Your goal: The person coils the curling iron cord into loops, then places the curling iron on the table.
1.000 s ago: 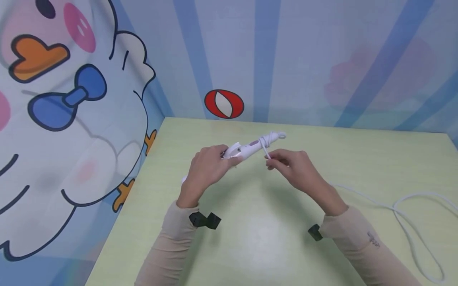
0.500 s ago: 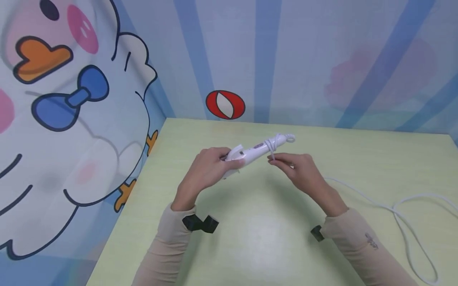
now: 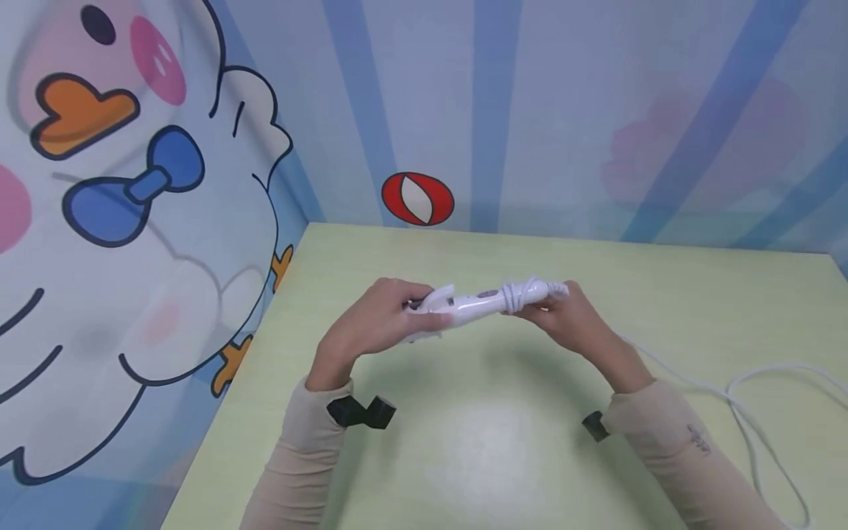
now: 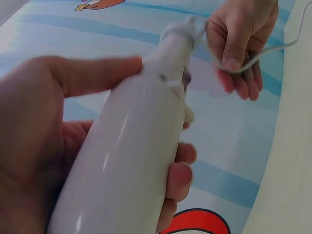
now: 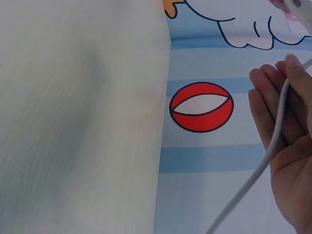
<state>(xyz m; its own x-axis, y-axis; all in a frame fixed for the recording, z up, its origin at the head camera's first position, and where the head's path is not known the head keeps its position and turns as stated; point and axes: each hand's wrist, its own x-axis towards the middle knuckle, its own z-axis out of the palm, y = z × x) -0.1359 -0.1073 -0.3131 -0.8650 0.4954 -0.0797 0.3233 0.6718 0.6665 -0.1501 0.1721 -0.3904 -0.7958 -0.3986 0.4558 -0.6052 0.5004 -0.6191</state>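
Note:
A white curling iron [image 3: 473, 308] with a purple button is held above the table, lying nearly level across the head view. My left hand [image 3: 371, 320] grips it near the clamp, thumb along one side and fingers curled round the other, as the left wrist view shows. Several turns of its white cord [image 3: 513, 297] circle the handle near the tail end. My right hand [image 3: 571, 320] is just behind that end and partly hidden by it. In the right wrist view the cord [image 5: 248, 180] crosses the palm and is pinched under the thumb.
Slack cord [image 3: 748, 419] runs in a loose loop over the right side of the pale table [image 3: 477, 456]. A printed blue wall [image 3: 556, 132] rises behind the table's far edge, with another printed panel [image 3: 218, 221] at the left. Small black cameras [image 3: 379, 412] sit at both wrists.
The curling iron has swung down from a tilt to nearly level and shifted slightly right. My right hand has passed from in front of the handle to behind its tail, carrying the cord round.

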